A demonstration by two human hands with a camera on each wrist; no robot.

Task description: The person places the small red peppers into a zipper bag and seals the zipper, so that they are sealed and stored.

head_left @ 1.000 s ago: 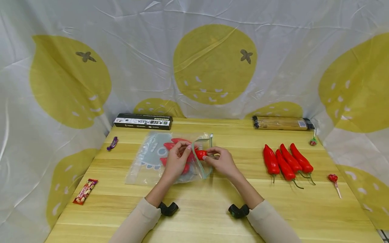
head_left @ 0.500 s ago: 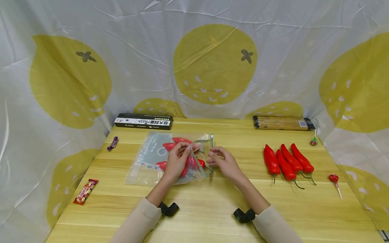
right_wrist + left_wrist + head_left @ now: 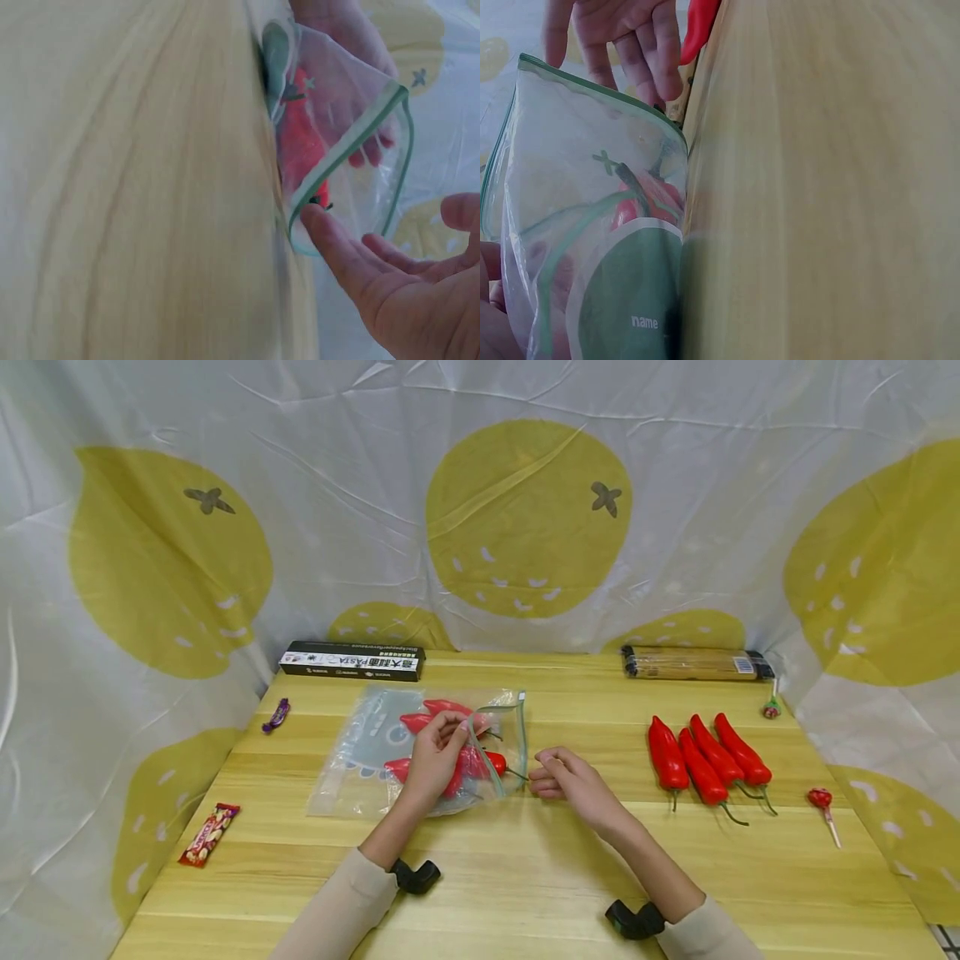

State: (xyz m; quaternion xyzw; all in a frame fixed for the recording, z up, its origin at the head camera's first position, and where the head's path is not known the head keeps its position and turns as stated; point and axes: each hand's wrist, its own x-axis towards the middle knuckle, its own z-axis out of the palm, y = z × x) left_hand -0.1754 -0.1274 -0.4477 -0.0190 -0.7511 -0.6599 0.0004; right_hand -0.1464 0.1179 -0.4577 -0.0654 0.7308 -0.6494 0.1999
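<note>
A clear zip bag (image 3: 341, 783) with a green-edged mouth lies on the table, several red chili peppers (image 3: 416, 722) inside it. My left hand (image 3: 437, 758) pinches the bag's upper layer near the mouth, which gapes to the right. One chili pepper (image 3: 495, 763) sits just inside the opening, its stem pointing out to the right. Beside that stem is my right hand (image 3: 576, 783), fingers loosely extended and holding nothing. In the right wrist view, the right hand's index fingertip (image 3: 313, 217) is at the lower rim of the bag; whether it touches cannot be told.
More red chili peppers (image 3: 705, 768) lie in a row on the right. A pasta box (image 3: 352, 660) and a brown package (image 3: 690, 663) stand at the back. Lollipops (image 3: 821, 798) are at the right edge, a snack bar (image 3: 210, 835) and purple candy (image 3: 277, 716) at the left.
My right hand has let go of a chili pepper in the bag's mouth and drawn back right and toward me. That pepper now rests inside. My left hand keeps its grip on the bag.
</note>
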